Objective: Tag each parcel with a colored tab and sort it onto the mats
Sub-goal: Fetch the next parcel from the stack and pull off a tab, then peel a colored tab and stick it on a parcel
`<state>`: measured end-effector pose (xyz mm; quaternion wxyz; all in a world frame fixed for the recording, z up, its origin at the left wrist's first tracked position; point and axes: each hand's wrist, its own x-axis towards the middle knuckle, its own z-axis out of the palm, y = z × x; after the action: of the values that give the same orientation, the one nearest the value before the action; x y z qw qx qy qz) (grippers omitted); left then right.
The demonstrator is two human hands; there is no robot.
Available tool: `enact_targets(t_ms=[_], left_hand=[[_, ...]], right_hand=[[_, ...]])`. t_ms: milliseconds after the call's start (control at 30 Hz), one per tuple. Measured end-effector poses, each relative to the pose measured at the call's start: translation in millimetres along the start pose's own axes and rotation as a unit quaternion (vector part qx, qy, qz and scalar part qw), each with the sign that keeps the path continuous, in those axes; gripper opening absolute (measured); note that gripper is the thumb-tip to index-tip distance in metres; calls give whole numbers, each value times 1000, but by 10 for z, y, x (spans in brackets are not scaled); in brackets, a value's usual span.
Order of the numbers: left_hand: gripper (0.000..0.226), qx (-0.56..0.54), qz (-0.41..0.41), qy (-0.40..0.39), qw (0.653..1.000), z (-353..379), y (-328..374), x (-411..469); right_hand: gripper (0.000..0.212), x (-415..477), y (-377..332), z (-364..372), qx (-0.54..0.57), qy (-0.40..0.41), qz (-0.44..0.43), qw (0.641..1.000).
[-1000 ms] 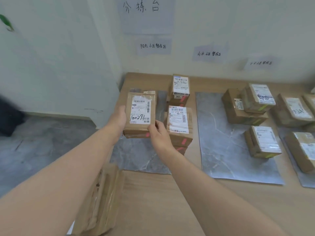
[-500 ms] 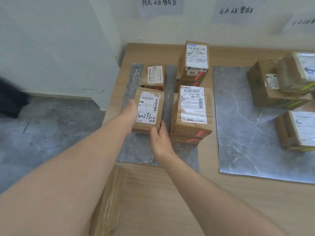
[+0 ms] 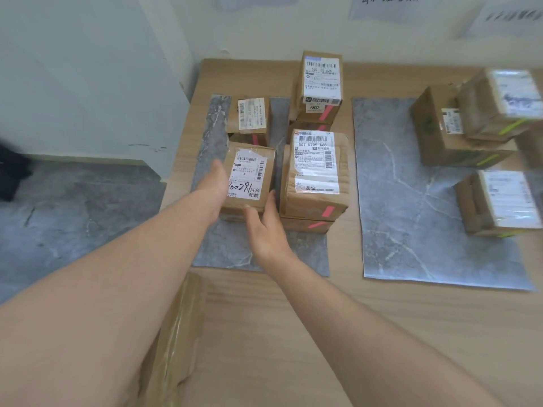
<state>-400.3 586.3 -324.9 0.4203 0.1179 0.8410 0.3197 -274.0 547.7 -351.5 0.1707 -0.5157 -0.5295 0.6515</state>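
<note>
A small brown parcel (image 3: 248, 180) with a white label marked 100291 sits low over the left grey mat (image 3: 235, 251). My left hand (image 3: 213, 189) holds its left side, with the fingers hidden behind it. At its near right corner my right hand (image 3: 264, 227) grips it, thumb on the near edge and fingers up the right side. No tab shows on this parcel. Beside it on the same mat stand a two-high stack (image 3: 314, 171), a tall parcel (image 3: 321, 80) at the back and a small parcel (image 3: 252, 116), all with pink tabs.
The middle grey mat (image 3: 411, 215) carries parcels with green tabs at its right, one group (image 3: 458, 133) at the back and one parcel (image 3: 499, 201) nearer. Another brown parcel (image 3: 176, 333) lies at the wooden table's (image 3: 323, 333) near left edge under my left arm. Paper signs hang on the wall.
Both hands have brought the parcel down from chest height and forward onto the left mat, next to the pink-tabbed stack. The view has tilted down and moved closer.
</note>
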Motion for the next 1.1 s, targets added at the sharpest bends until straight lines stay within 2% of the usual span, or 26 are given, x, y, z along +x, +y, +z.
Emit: enact_targets(t_ms=[200, 333, 433, 600, 667, 733, 800, 833, 967, 1100], left_hand=[[56, -13, 28, -1, 1000, -151, 89, -445], [64, -28, 52, -13, 998, -332, 139, -877], [67, -50, 72, -36, 995, -515, 122, -1198], [90, -79, 112, -90, 986, -882, -19, -1772], [84, -102, 137, -98, 980, -1007, -94, -1987], [71, -126, 168, -100, 972, -1099, -178, -2215], [68, -136, 192, -114, 965, -1170, -294, -2387], [68, -138, 202, -121, 962, -1201, -350, -2461], [69, -165, 220, -141, 951, -1368, -536, -2837], [72, -186, 223, -154, 944, -1574, -704, -3180]], right_hand=[[61, -338, -237, 48, 17, 34, -53, 998], [73, -656, -405, 107, 25, 53, -56, 997], [66, -988, -579, 80, 33, 50, -51, 997], [60, -1602, -819, 50, 47, 70, -76, 994], [60, -1848, -906, 92, 52, 85, -92, 991], [70, -2036, -922, 133, 57, 108, -114, 986], [79, -2167, -872, 155, 73, 122, -128, 982], [77, -2254, -862, 156, 72, 127, -124, 981], [40, -2815, -988, 106, 54, 139, -144, 978], [52, -3250, -1040, 45, 57, 145, -162, 974]])
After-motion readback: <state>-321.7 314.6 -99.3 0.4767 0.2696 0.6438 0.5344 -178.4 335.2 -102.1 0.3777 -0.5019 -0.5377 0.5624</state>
